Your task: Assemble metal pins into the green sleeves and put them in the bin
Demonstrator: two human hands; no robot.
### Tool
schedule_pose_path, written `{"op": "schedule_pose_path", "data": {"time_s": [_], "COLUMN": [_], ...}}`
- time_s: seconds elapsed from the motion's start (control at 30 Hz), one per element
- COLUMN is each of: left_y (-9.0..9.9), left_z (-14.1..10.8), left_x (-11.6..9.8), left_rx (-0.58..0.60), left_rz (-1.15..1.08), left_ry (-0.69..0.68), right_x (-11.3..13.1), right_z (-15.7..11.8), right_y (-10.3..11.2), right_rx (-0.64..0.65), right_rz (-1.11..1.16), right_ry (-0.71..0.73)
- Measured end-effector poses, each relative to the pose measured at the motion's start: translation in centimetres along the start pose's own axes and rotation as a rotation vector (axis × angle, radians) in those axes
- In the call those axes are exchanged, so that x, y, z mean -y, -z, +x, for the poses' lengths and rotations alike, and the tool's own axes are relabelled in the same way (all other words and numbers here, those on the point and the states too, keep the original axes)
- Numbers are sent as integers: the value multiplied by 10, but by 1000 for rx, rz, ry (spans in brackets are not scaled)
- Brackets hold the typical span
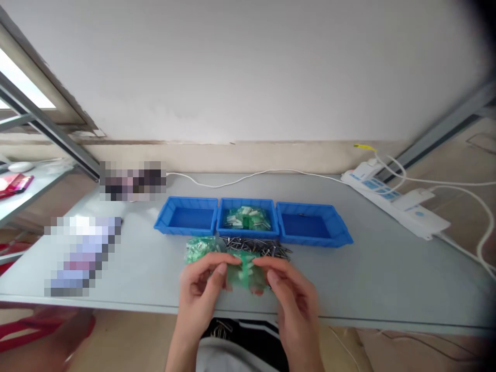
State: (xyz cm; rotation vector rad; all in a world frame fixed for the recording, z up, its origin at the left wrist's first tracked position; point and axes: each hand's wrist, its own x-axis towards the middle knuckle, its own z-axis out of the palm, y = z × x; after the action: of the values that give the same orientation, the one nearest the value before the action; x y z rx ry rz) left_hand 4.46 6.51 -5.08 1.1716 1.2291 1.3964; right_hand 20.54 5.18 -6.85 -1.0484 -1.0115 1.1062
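Note:
A small green plastic bag (245, 276) with white pieces inside is held between both hands near the table's front edge. My left hand (205, 281) pinches its left side, and my right hand (289, 287) grips the right side. Just behind the bag lies a loose pile of dark metal pins (267, 247). Another green bag with pale contents (199, 248) rests to the left of the pile. More green bags with white pieces (248, 217) fill the middle blue bin (247, 233).
The left blue bin (186, 230) looks bare inside; the right blue bin (318, 240) has a small item at its back edge. A white power strip (399, 201) with cables stands at the right. Blurred-out items lie at the left on the grey table (372, 289).

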Motion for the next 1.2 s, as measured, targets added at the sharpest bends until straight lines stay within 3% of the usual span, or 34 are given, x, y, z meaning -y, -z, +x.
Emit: {"op": "schedule_pose_path", "data": {"time_s": [0.1,0.27,0.33,0.43,0.53,0.67,0.87,1.0,1.2], "left_y": [2,4,13,37,62,77,83,85,80], "left_z": [-1,-2,1,7,14,19,16,14,15], "left_x": [0,-7,-9,-7,2,11,6,6,12], "left_rx": [11,-125,-223,-304,-282,-259,-166,-53,-76], "left_rz": [-54,-125,-45,176,413,683,862,941,970], "left_ry": [-60,-125,-115,-17,65,101,74,103,112], "right_x": [-2,15,23,27,24,25,27,24,24], "right_z": [-1,16,28,37,26,5,2,5,8], "right_y": [5,-7,-12,-10,2,16,19,20,19], "right_rx": [31,-142,-181,-138,-122,-177,-304,-279,-271], "right_rz": [-60,-179,-216,-347,-455,-448,-324,-263,-223], "right_ry": [104,197,200,120,10,2,-65,-102,-163]}}
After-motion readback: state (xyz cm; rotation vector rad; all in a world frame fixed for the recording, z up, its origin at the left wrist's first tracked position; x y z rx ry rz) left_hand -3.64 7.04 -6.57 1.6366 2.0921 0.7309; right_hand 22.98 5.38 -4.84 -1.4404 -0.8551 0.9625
